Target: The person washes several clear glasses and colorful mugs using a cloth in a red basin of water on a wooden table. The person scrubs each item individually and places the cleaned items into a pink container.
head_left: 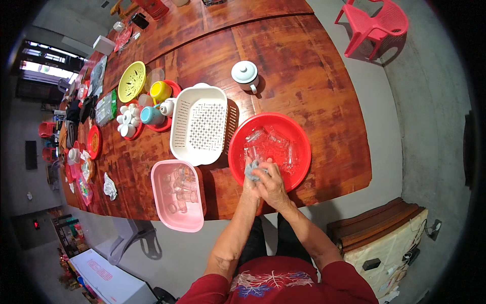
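The person's left hand (251,185) and right hand (274,185) are kinda squished together around a grey-blue cloth (250,172) over the red basin's (304,147) near side, clear glasses (290,154) lying inside just beyond, the rightmost nearer the right hand, long axis pointing roughly away from the body.

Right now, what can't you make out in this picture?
All in the head view:
Whether the hands hold something within the grey-blue cloth: their grip hides it.
Inside the lidded cup: its lid covers it.
Upper-left red object's top: cut off by the picture's edge.
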A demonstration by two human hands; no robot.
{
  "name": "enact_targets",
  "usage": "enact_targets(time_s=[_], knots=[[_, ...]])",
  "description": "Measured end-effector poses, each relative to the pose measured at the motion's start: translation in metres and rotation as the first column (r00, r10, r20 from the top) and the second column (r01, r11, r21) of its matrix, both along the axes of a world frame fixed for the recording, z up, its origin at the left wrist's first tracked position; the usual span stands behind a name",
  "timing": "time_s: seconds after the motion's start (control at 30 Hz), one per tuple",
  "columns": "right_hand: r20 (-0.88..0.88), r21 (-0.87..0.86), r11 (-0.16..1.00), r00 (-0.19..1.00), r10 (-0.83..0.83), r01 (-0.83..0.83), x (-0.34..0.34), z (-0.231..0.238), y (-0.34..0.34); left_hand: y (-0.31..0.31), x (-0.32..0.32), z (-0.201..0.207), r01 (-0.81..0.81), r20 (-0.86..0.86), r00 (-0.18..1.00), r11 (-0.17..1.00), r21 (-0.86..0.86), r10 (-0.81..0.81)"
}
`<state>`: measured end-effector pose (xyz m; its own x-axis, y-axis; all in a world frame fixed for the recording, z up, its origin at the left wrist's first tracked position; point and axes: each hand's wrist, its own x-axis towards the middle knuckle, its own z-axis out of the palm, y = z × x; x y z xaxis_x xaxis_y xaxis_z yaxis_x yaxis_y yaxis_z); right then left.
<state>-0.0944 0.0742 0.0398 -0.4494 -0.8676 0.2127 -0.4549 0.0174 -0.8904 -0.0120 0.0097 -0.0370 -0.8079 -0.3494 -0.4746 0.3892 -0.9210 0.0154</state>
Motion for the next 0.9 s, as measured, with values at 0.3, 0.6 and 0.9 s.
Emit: enact_targets(time_s=[0.3, 0.6, 0.9], knots=[[0.230, 0.215, 0.932, 0.913, -0.337, 0.290, -0.047, -0.033, -0.018, 0.014, -0.024, 0.050, 0.090, 0.288, 0.952, 0.994, 0.067, -0.106], [0.321, 0.233, 0.953, 0.910, -0.262, 0.193, -0.032, -0.055, 0.033, 0.010, -0.036, 0.038, 0.358, 0.684, 0.695, 0.720, -0.595, 0.220], [0.614, 0.316, 0.933, 0.712, -0.341, 0.174, -0.046, -0.049, 0.036, 0.020, -0.011, 0.062, 0.821, 0.578, 0.426, -0.029, -0.570, 0.696]])
